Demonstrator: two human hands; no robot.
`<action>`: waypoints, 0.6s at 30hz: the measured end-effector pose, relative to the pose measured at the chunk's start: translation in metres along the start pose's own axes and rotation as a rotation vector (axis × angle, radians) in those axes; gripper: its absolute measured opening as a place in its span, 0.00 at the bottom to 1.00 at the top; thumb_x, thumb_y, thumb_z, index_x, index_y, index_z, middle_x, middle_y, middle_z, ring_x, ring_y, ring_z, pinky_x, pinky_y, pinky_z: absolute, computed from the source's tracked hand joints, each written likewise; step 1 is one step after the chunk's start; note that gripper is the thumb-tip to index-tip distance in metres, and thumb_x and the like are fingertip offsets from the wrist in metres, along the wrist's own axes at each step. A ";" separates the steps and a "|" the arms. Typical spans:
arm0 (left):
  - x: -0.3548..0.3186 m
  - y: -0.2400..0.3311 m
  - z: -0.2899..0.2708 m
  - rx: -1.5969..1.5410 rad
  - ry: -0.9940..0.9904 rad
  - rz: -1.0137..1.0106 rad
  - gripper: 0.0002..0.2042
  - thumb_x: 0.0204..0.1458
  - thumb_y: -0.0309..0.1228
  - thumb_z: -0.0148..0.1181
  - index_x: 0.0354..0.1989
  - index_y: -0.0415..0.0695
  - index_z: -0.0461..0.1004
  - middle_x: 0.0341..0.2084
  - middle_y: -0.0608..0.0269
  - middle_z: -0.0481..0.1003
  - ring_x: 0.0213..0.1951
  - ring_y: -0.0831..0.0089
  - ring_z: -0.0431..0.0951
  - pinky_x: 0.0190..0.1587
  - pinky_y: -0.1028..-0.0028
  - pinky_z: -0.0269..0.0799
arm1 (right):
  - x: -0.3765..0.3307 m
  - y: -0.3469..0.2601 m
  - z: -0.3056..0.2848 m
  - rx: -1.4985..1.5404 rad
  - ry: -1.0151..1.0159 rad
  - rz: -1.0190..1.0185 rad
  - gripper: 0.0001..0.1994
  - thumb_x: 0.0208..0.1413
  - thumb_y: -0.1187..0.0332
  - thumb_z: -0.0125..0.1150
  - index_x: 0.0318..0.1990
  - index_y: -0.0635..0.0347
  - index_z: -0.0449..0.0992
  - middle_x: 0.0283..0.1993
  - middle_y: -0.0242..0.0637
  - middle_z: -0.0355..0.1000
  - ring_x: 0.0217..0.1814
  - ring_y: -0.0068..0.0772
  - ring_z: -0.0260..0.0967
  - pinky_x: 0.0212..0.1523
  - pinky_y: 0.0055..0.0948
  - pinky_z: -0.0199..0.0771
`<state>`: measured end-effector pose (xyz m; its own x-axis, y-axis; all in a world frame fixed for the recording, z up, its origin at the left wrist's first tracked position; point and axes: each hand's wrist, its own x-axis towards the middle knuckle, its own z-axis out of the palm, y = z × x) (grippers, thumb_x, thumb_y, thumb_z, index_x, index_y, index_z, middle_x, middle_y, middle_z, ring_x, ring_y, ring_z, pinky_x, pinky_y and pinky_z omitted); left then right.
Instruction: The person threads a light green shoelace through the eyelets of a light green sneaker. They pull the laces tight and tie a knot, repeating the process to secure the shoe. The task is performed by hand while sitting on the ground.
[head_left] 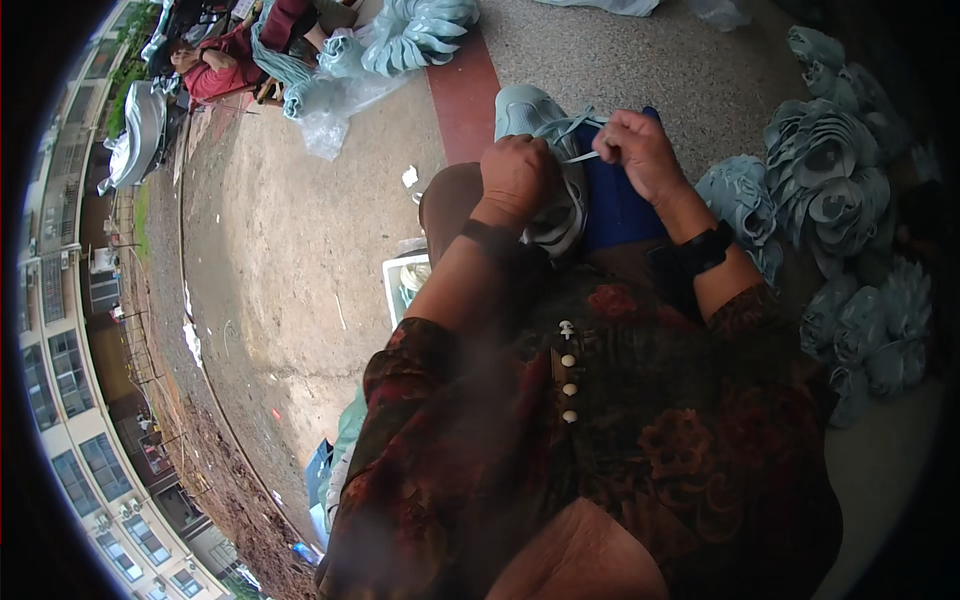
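Observation:
A pale blue-green sneaker (pixel 521 101) lies across my lap, its toe pointing away from me. Curled into a fist over its upper is my left hand (pixel 520 172); its fingertips are turned down, so what they grip is hidden. To the right, my right hand (pixel 640 150) is raised just beside the shoe, thumb and fingers pinched on a light shoelace (pixel 581 157). That lace runs taut from the shoe toward the pinch. More loose lace loops (pixel 572 121) stand above the shoe's opening. Under the shoe, a dark blue cloth or pad (pixel 612 205) covers part of my leg.
Bundles of pale blue shoe uppers (pixel 828 190) are heaped at my right. A white container (pixel 392 290) stands by my left knee. At the far left sits another person in red (pixel 225 72), near more uppers (pixel 415 35) and clear plastic (pixel 325 125).

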<state>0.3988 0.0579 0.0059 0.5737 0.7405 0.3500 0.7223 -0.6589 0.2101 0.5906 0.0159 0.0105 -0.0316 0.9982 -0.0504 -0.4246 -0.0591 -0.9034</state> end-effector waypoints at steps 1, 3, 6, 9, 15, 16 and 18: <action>-0.006 -0.007 -0.009 0.013 -0.026 0.026 0.04 0.39 0.30 0.56 0.18 0.45 0.71 0.20 0.58 0.72 0.26 0.58 0.74 0.29 0.64 0.70 | -0.001 -0.001 -0.013 -0.040 0.088 -0.005 0.07 0.50 0.75 0.46 0.21 0.60 0.64 0.21 0.34 0.64 0.22 0.21 0.59 0.27 0.20 0.59; -0.030 -0.029 -0.039 0.048 -0.091 0.077 0.03 0.39 0.29 0.56 0.19 0.45 0.71 0.21 0.57 0.73 0.27 0.59 0.74 0.30 0.63 0.70 | -0.008 -0.007 -0.053 -0.111 0.205 -0.093 0.09 0.49 0.76 0.46 0.19 0.57 0.61 0.18 0.29 0.58 0.20 0.21 0.55 0.26 0.21 0.57; -0.128 -0.102 -0.094 0.310 -0.112 -0.294 0.03 0.38 0.26 0.51 0.16 0.45 0.68 0.18 0.57 0.70 0.25 0.57 0.72 0.25 0.61 0.66 | -0.050 -0.034 -0.173 -0.027 0.509 -0.209 0.11 0.49 0.80 0.46 0.19 0.54 0.57 0.18 0.24 0.49 0.20 0.19 0.51 0.21 0.21 0.51; -0.284 -0.193 -0.156 0.664 -0.170 -0.748 0.07 0.41 0.29 0.53 0.14 0.45 0.68 0.14 0.54 0.70 0.22 0.55 0.73 0.25 0.61 0.67 | -0.135 -0.049 -0.321 0.003 0.699 -0.098 0.09 0.46 0.77 0.49 0.21 0.52 0.59 0.19 0.25 0.50 0.19 0.20 0.51 0.19 0.19 0.50; -0.281 -0.163 -0.101 0.353 -0.250 -0.966 0.08 0.45 0.35 0.53 0.20 0.46 0.72 0.21 0.53 0.73 0.29 0.52 0.74 0.31 0.58 0.68 | -0.124 -0.028 -0.322 -0.919 0.422 0.504 0.04 0.41 0.72 0.55 0.24 0.54 0.66 0.20 0.26 0.63 0.18 0.22 0.59 0.17 0.25 0.57; -0.255 -0.146 -0.089 0.291 -0.218 -0.908 0.07 0.45 0.34 0.54 0.23 0.45 0.72 0.23 0.52 0.73 0.31 0.52 0.74 0.33 0.59 0.68 | -0.085 -0.014 -0.268 -1.103 0.235 0.093 0.04 0.44 0.71 0.55 0.24 0.58 0.66 0.20 0.30 0.63 0.21 0.24 0.59 0.21 0.28 0.60; -0.189 -0.116 -0.066 0.120 -0.045 -0.723 0.10 0.45 0.32 0.58 0.35 0.43 0.75 0.30 0.50 0.74 0.36 0.51 0.74 0.37 0.61 0.70 | -0.028 -0.009 -0.170 -1.202 0.163 -0.028 0.05 0.46 0.77 0.53 0.33 0.62 0.70 0.26 0.28 0.64 0.30 0.18 0.62 0.31 0.22 0.65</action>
<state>0.1813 -0.0148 -0.0246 -0.0485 0.9912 0.1232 0.9621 0.0132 0.2722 0.7489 -0.0105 -0.0525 0.1147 0.9934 0.0008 0.6904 -0.0791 -0.7191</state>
